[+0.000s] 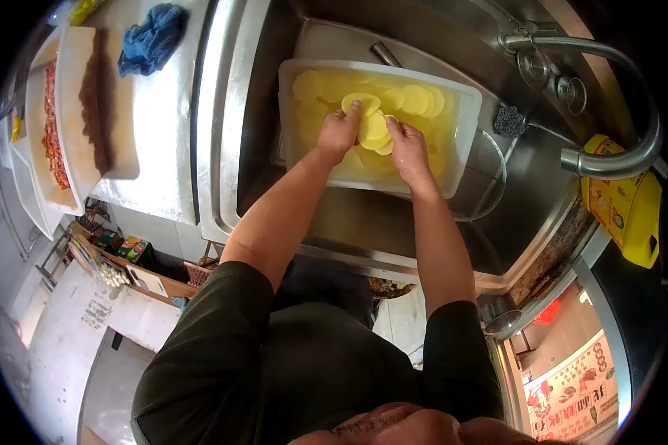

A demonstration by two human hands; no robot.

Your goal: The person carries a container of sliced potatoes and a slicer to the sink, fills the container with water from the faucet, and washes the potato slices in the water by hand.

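A white rectangular tub (464,141) of yellowish water stands inside a steel sink (274,81). Round, pale yellow slices that look like potato (425,99) lie in the water. Over the middle of the tub, my left hand (340,132) grips some of these slices, thumb on top. My right hand (408,146) closes on the other side of the same bunch of potato slices (375,130). The slices between my hands overlap in a loose fan. My fingertips are partly hidden beneath them.
A curved steel faucet (623,167) reaches over the sink's right side. Near it are a dark scrubber (509,122) and a yellow jug (622,204). On the left counter lie a blue cloth (152,38) and a tray (74,196) holding reddish food.
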